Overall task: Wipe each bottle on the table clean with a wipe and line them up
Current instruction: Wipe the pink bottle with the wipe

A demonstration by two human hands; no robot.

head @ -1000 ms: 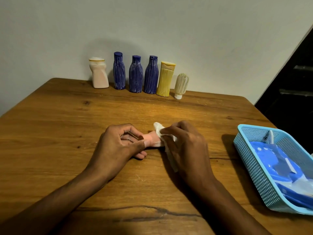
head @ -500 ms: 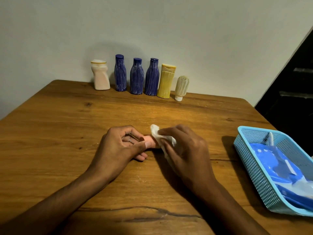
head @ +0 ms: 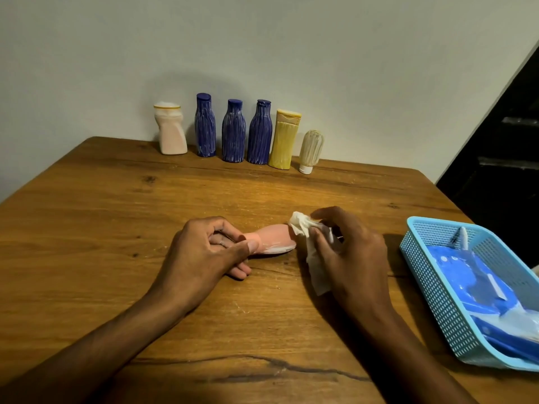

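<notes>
On the brown wooden surface (head: 87, 228) a small pink plastic bottle (head: 271, 242) lies on its side near the middle, streaked with white along its lower edge. The left hand (head: 204, 255) grips the bottle's narrow end, thumb pressed on top and fingers curled beneath it. The right hand (head: 347, 255) pinches a crumpled white wipe (head: 306, 240) between thumb and fingers; the wipe's bunched top sits at the bottle's wide end, touching or just beside it, and its loose tail hangs down onto the wood. At the far edge, against the pale wall (head: 350, 68), six bottles stand upright in a row: a pale pink waisted bottle with a white cap (head: 170, 131), three dark blue ribbed bottles (head: 233, 131), a yellow flat-capped bottle (head: 284, 139), and a small cream ribbed bottle standing on its white cap (head: 310, 150). To the right, well apart from the hands, a light blue perforated plastic basket (head: 431, 290) holds a blue wipe packet (head: 466, 275).
</notes>
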